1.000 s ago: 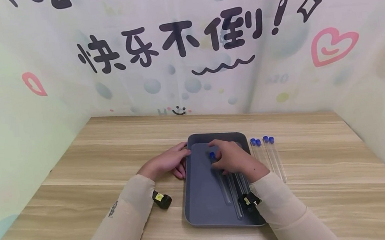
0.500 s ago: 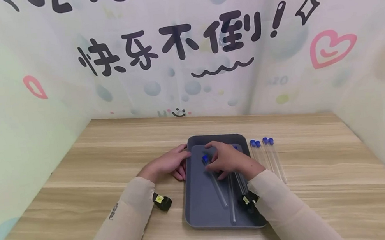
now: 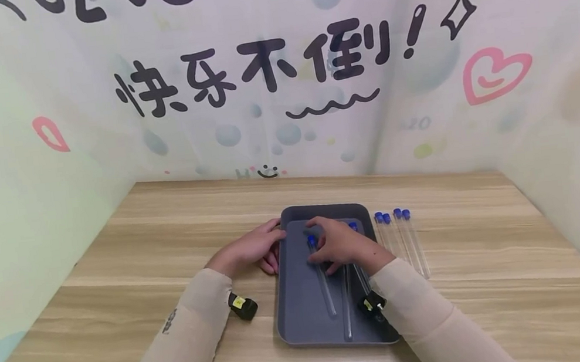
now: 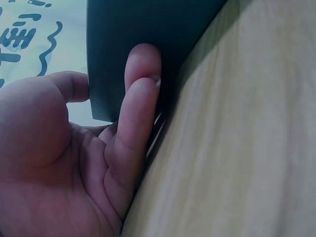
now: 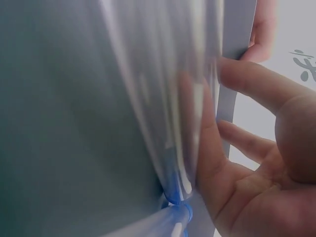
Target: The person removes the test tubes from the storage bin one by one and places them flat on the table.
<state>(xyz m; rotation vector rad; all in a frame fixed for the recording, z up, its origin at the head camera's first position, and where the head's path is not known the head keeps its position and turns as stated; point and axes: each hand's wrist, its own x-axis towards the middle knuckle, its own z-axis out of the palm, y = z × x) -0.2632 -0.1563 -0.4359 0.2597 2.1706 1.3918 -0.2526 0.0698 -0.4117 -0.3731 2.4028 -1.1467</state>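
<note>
A dark grey tray (image 3: 304, 315) lies on the wooden table. My left hand (image 3: 249, 249) holds its left wall, thumb at the rim and the other fingers against the outside, as the left wrist view also shows (image 4: 49, 163). Several clear test tubes with blue caps lie inside the tray. Over them is my right hand (image 3: 341, 245), thumb and index finger spread apart. The leftmost test tube (image 3: 327, 295) passes beside the thumb, and another test tube (image 3: 347, 316) lies under the palm. In the right wrist view, fingers (image 5: 210, 153) rest alongside bunched test tubes (image 5: 158, 98).
To the right of the tray, several more blue-capped test tubes (image 3: 414, 244) lie side by side on the table (image 3: 496, 277). A printed cloth (image 3: 274, 135) hangs behind the table's far edge. Black wrist cameras sit on both sleeves.
My right hand has shifted slightly left. The leftmost test tube has moved left, away from the others, and the tube beside it has swung its lower end left. My left hand stays at the tray.
</note>
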